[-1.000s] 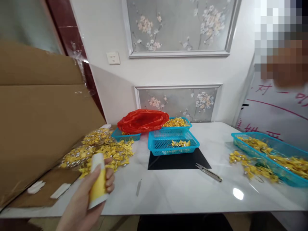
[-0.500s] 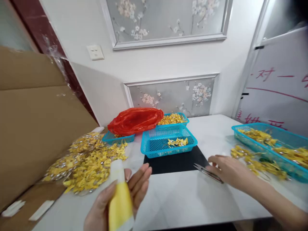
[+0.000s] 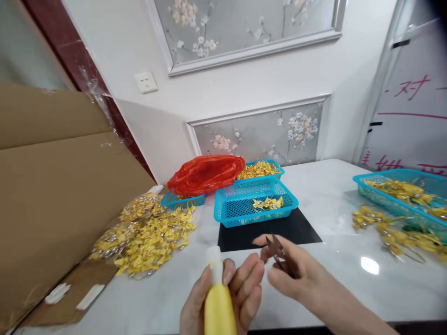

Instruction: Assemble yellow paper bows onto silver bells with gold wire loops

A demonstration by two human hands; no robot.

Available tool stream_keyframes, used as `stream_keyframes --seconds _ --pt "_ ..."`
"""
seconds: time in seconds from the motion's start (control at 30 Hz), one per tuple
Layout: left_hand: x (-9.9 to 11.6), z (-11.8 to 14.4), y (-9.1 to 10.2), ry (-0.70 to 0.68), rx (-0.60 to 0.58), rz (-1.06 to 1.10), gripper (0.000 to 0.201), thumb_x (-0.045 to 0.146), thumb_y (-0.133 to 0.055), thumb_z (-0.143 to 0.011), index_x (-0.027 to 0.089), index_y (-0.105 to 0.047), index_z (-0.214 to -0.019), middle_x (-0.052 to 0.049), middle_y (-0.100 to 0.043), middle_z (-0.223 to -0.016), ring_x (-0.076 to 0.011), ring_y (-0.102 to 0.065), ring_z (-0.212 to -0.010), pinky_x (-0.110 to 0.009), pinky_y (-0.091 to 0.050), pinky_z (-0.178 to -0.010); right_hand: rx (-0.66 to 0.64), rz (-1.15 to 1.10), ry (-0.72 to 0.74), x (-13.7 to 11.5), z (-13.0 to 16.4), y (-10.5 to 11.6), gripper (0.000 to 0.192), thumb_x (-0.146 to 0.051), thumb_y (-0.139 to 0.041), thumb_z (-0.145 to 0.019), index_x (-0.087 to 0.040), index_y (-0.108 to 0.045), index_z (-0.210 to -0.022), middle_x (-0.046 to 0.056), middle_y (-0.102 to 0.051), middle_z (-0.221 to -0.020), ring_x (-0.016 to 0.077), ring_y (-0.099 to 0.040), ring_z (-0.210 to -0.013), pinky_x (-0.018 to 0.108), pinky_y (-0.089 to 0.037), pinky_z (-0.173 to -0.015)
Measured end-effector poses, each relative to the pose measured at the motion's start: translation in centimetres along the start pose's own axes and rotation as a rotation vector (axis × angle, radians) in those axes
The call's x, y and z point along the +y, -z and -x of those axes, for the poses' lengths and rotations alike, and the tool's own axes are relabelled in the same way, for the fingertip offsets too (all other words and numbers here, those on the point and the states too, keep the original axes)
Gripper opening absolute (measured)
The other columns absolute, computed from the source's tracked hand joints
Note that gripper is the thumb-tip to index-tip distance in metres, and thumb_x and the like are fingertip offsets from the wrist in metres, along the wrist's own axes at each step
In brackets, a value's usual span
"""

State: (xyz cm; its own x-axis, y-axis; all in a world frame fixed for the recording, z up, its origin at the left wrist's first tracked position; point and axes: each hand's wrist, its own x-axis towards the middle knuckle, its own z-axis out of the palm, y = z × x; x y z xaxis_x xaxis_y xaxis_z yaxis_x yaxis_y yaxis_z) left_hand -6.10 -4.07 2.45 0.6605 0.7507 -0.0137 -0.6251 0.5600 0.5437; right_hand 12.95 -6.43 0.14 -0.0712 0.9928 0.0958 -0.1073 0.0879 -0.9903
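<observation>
My left hand (image 3: 223, 298) is closed around a yellow tapered tube with a white upper end (image 3: 219, 302), held upright close to the camera. What kind of thing the tube is does not show clearly. Just to its right, my right hand (image 3: 296, 274) grips a pair of thread snips (image 3: 277, 251), blades pointing up and slightly apart. The fingertips of both hands nearly meet. Beyond them a blue basket (image 3: 226, 221) holds a few yellow ribbon flowers (image 3: 268, 204) and stands on a black mat (image 3: 251, 238).
A large pile of yellow flowers (image 3: 153, 239) lies at the left by a cardboard box (image 3: 63, 186). A red plastic bag (image 3: 206, 174) rests over a blue basket at the back. On the right, another blue basket (image 3: 384, 176) has loose yellow flowers (image 3: 394, 232) before it.
My right hand has picked up the snips from the table edge of the mat and brought them left to my left hand. The left hand with the tube appears farther right; the view has shifted.
</observation>
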Motion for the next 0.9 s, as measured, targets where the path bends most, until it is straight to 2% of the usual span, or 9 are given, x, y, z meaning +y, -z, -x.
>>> stream_keyframes --seconds 0.1,0.17,0.3,0.43,0.6,0.7,0.77,0.83,0.9 --pt "0.8 0.9 0.3 -0.005 0.05 -0.036 0.023 0.02 -0.054 -0.095 0.015 -0.068 -0.078 -0.018 -0.072 -0.122 -0.0256 -0.066 -0.116 -0.031 -0.055 -0.094 -0.282 -0.28 -0.161 0.6 -1.3 -2.0 0.048 -0.05 -0.086 -0.063 -0.017 -0.063 -0.09 -0.002 -0.054 -0.072 0.0076 -0.041 -0.056 0.02 -0.027 -0.047" --pt "1.1 1.3 0.8 -0.001 0.09 -0.003 0.019 0.02 -0.058 -0.093 0.016 -0.066 -0.076 -0.016 -0.073 -0.121 -0.0249 -0.068 -0.112 -0.03 -0.057 -0.091 -0.345 -0.353 -0.204 1.6 -2.0 -2.4 0.049 -0.059 -0.081 -0.065 -0.015 -0.059 -0.073 -0.006 -0.044 -0.053 0.0044 -0.028 -0.044 0.022 -0.016 -0.043" --pt "0.9 1.5 1.9 0.032 0.171 0.178 0.014 0.02 -0.064 -0.089 0.018 -0.064 -0.076 -0.011 -0.079 -0.102 -0.0202 -0.076 -0.092 -0.026 -0.062 -0.076 -0.168 -0.369 -0.16 2.7 -2.5 -1.7 0.052 -0.063 -0.071 -0.073 -0.019 -0.046 -0.063 -0.012 -0.021 -0.047 0.0052 -0.014 -0.044 0.025 -0.012 -0.045" --pt "0.3 1.2 2.6 0.047 0.297 0.282 0.014 0.018 -0.066 -0.088 0.012 -0.068 -0.075 -0.014 -0.079 -0.092 -0.0198 -0.077 -0.083 -0.025 -0.061 -0.074 -0.018 -0.263 -0.103 1.9 -3.2 0.0 0.046 -0.057 -0.069 -0.076 -0.02 -0.046 -0.064 -0.011 -0.019 -0.049 0.0076 -0.013 -0.048 0.026 -0.013 -0.047" --pt "0.2 1.4 3.6 0.003 0.336 0.235 0.022 0.022 -0.06 -0.093 0.011 -0.075 -0.082 -0.014 -0.08 -0.094 -0.0243 -0.077 -0.088 -0.033 -0.062 -0.077 0.266 0.013 0.007 2.1 -4.6 3.5 0.045 -0.063 -0.061 -0.08 -0.021 -0.05 -0.068 -0.008 -0.024 -0.052 0.0106 -0.019 -0.05 0.027 -0.018 -0.049" --pt "0.5 1.9 3.8 -0.023 0.269 0.144 0.031 0.024 -0.054 -0.095 0.011 -0.078 -0.082 -0.018 -0.076 -0.114 -0.0283 -0.071 -0.107 -0.036 -0.057 -0.09 0.381 0.201 0.04 2.7 -4.2 5.2 0.043 -0.057 -0.074 -0.071 -0.022 -0.064 -0.094 -0.004 -0.044 -0.064 0.0141 -0.035 -0.056 0.028 -0.028 -0.053" --pt "0.8 2.2 3.4 -0.059 0.143 0.096 0.03 0.027 -0.054 -0.094 0.013 -0.078 -0.085 -0.019 -0.066 -0.13 -0.0308 -0.059 -0.124 -0.041 -0.048 -0.102 0.456 0.361 0.074 2.7 -2.8 5.2 0.055 -0.054 -0.075 -0.07 -0.025 -0.062 -0.115 0.0 -0.055 -0.082 0.0156 -0.043 -0.061 0.028 -0.035 -0.057" --pt "1.0 2.3 2.7 -0.113 0.004 0.049 0.028 0.032 -0.055 -0.092 0.016 -0.078 -0.092 -0.019 -0.055 -0.142 -0.0314 -0.042 -0.138 -0.046 -0.036 -0.111 0.522 0.564 0.136 2.3 -0.7 3.9 0.055 -0.06 -0.063 -0.079 -0.025 -0.06 -0.121 0.005 -0.059 -0.097 0.017 -0.049 -0.065 0.029 -0.041 -0.06" --pt "1.2 2.3 2.0 -0.166 -0.117 -0.024 0.026 0.037 -0.056 -0.088 0.021 -0.076 -0.094 -0.017 -0.049 -0.148 -0.0303 -0.03 -0.144 -0.048 -0.028 -0.114 0.364 0.526 0.124 1.8 1.4 1.5 0.053 -0.066 -0.04 -0.09 -0.024 -0.065 -0.109 0.008 -0.064 -0.095 0.0215 -0.057 -0.077 0.029 -0.045 -0.064"
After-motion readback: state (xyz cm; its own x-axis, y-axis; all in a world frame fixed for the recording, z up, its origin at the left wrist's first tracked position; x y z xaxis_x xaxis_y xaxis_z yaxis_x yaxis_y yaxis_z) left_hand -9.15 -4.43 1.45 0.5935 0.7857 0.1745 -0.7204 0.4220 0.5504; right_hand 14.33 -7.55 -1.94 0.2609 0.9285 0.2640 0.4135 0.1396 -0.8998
